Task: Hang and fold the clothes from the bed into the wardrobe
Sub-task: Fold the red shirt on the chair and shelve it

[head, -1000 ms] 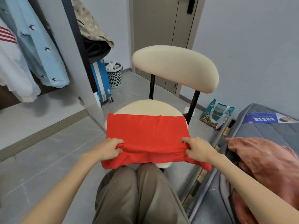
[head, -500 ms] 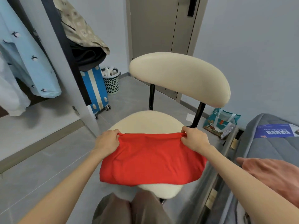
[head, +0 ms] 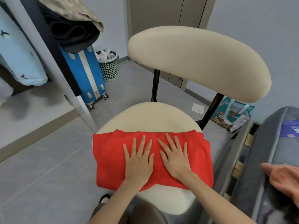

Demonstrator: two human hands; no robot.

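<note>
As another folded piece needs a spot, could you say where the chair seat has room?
The seat is bare behind the red garment, toward the backrest, and along its near edge. Left hand and right hand crowd the garment.

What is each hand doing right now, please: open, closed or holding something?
Left hand: open, fingers straight, pressing flat on the folded red garment.
Right hand: open, flat on the same garment.
</note>
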